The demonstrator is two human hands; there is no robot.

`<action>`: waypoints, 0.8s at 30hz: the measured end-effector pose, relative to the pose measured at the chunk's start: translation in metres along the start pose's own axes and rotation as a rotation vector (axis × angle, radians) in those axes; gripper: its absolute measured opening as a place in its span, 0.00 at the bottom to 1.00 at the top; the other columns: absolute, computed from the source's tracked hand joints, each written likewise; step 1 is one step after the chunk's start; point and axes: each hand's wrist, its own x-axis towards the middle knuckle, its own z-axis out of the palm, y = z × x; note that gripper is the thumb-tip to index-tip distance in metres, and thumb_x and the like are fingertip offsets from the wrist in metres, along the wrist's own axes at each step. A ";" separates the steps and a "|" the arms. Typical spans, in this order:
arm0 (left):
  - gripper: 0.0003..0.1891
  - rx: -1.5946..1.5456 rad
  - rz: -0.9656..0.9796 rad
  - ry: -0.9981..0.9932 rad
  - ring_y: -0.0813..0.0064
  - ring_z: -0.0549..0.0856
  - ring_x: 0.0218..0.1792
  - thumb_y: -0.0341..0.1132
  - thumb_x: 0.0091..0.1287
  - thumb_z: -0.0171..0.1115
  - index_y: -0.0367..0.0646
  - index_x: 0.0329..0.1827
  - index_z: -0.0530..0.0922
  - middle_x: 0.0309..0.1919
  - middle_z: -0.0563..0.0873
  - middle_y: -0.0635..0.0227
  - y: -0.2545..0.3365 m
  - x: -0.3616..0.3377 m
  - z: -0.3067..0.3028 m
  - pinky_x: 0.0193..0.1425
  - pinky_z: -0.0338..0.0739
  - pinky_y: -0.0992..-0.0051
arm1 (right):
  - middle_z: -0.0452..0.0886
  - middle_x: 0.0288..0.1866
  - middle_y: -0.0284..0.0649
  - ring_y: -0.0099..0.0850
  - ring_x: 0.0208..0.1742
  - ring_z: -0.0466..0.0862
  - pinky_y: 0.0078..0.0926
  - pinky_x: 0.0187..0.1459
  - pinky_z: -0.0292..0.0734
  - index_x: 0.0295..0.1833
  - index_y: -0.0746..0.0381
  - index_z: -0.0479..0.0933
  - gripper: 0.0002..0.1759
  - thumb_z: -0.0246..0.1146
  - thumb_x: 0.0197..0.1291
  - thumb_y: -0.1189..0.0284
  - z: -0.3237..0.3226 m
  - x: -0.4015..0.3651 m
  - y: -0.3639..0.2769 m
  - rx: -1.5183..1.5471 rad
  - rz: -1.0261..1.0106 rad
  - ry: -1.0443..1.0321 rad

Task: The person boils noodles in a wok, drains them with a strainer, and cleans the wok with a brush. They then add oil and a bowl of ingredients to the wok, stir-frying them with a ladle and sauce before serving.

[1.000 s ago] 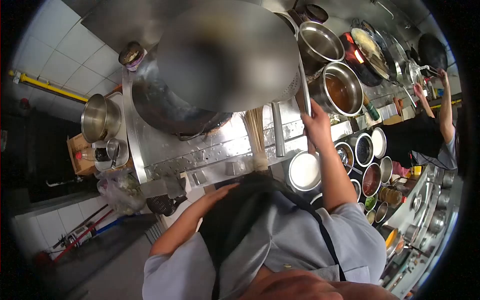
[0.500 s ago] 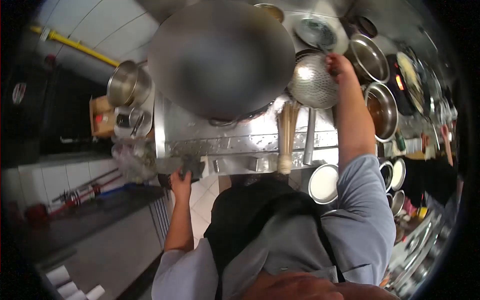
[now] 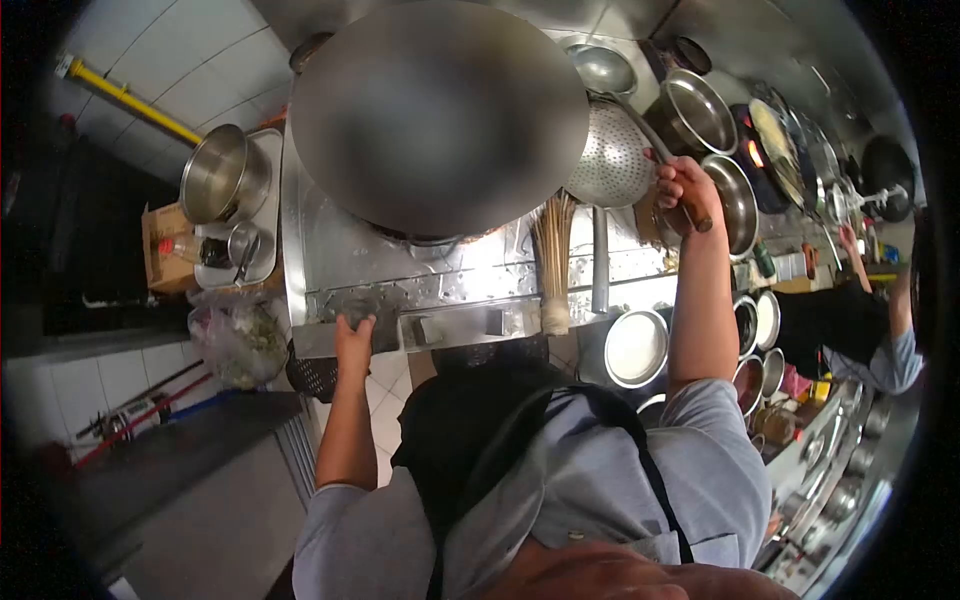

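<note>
Right hand (image 3: 685, 190) has shifted nearer my body, ladle (image 3: 636, 112) held.
From my remote view, its fingers curl partly round the handle beside the strainer (image 3: 608, 160); my left hand (image 3: 354, 342) meets the counter's (image 3: 330, 275) front edge, its grip unreadable. White contents show in the round tub (image 3: 636, 347); blur hides the wok's (image 3: 440, 120) contents. Open room lies between wok and edge, left of the bamboo brush (image 3: 553, 250).

The steel counter (image 3: 345, 250) (wet in spots) bears a bristle brush (image 3: 553, 262) beside a perforated strainer (image 3: 608, 160).
</note>
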 end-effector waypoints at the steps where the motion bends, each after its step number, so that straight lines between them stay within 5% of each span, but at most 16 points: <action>1: 0.27 -0.237 -0.035 0.077 0.60 0.84 0.52 0.40 0.63 0.70 0.30 0.59 0.76 0.52 0.85 0.55 0.002 -0.001 0.007 0.58 0.76 0.65 | 0.73 0.28 0.28 0.17 0.20 0.71 0.15 0.21 0.69 0.60 0.71 0.72 0.20 0.54 0.70 0.69 0.006 -0.016 0.004 -0.031 0.016 -0.048; 4: 0.22 -0.651 -0.213 -0.157 0.69 0.83 0.52 0.38 0.67 0.68 0.34 0.59 0.78 0.52 0.85 0.63 0.083 -0.027 0.016 0.58 0.77 0.68 | 0.73 0.29 0.29 0.19 0.22 0.71 0.16 0.22 0.66 0.58 0.68 0.74 0.17 0.55 0.68 0.70 0.039 -0.062 0.021 -0.095 0.003 -0.094; 7: 0.19 -0.659 -0.225 -0.388 0.72 0.83 0.52 0.37 0.70 0.66 0.37 0.60 0.78 0.52 0.85 0.65 0.100 -0.029 0.012 0.59 0.76 0.71 | 0.74 0.29 0.33 0.21 0.21 0.72 0.17 0.21 0.67 0.54 0.68 0.75 0.15 0.56 0.66 0.71 0.064 -0.093 0.039 -0.163 -0.009 -0.069; 9: 0.19 -0.673 -0.229 -0.366 0.72 0.83 0.52 0.35 0.70 0.66 0.36 0.61 0.78 0.52 0.85 0.65 0.122 -0.042 0.007 0.60 0.76 0.70 | 0.74 0.27 0.32 0.19 0.15 0.72 0.16 0.16 0.69 0.60 0.69 0.74 0.20 0.57 0.65 0.71 0.080 -0.109 0.058 -0.356 -0.070 0.014; 14: 0.21 -0.707 -0.217 -0.328 0.70 0.82 0.55 0.33 0.71 0.66 0.36 0.64 0.76 0.55 0.84 0.64 0.094 -0.040 -0.016 0.62 0.76 0.68 | 0.77 0.26 0.34 0.22 0.16 0.75 0.18 0.20 0.72 0.60 0.70 0.73 0.24 0.60 0.59 0.73 0.106 -0.135 0.090 -0.649 -0.055 0.021; 17: 0.23 -0.781 -0.266 -0.335 0.66 0.82 0.58 0.34 0.72 0.65 0.35 0.67 0.73 0.58 0.82 0.61 0.070 -0.039 -0.037 0.65 0.75 0.66 | 0.78 0.27 0.38 0.29 0.21 0.79 0.30 0.26 0.76 0.72 0.69 0.69 0.36 0.61 0.55 0.74 0.097 -0.137 0.124 -0.990 -0.146 0.133; 19: 0.24 -0.820 -0.321 -0.344 0.63 0.81 0.60 0.36 0.73 0.63 0.36 0.68 0.72 0.60 0.81 0.59 0.038 -0.030 -0.053 0.67 0.74 0.64 | 0.83 0.30 0.46 0.35 0.28 0.85 0.34 0.33 0.80 0.75 0.57 0.68 0.36 0.61 0.57 0.72 0.091 -0.136 0.147 -1.253 -0.159 0.205; 20: 0.24 -0.857 -0.381 -0.350 0.61 0.80 0.62 0.38 0.74 0.62 0.37 0.70 0.71 0.62 0.80 0.58 0.027 -0.029 -0.058 0.68 0.74 0.61 | 0.85 0.37 0.48 0.39 0.34 0.85 0.36 0.40 0.79 0.78 0.59 0.62 0.42 0.63 0.54 0.76 0.114 -0.146 0.148 -1.399 -0.106 0.277; 22: 0.25 -1.065 -0.321 -0.491 0.58 0.79 0.65 0.43 0.76 0.59 0.39 0.70 0.71 0.64 0.80 0.57 0.036 -0.041 -0.067 0.72 0.72 0.56 | 0.84 0.53 0.52 0.53 0.51 0.84 0.47 0.53 0.79 0.78 0.54 0.62 0.41 0.64 0.56 0.74 0.079 -0.130 0.192 -1.586 -0.363 0.306; 24: 0.24 -1.113 -0.358 -0.523 0.57 0.79 0.65 0.44 0.77 0.58 0.40 0.70 0.71 0.65 0.79 0.57 0.043 -0.045 -0.073 0.72 0.71 0.55 | 0.83 0.52 0.52 0.53 0.53 0.83 0.45 0.56 0.78 0.74 0.55 0.66 0.37 0.63 0.56 0.74 0.060 -0.115 0.224 -1.618 -0.316 0.342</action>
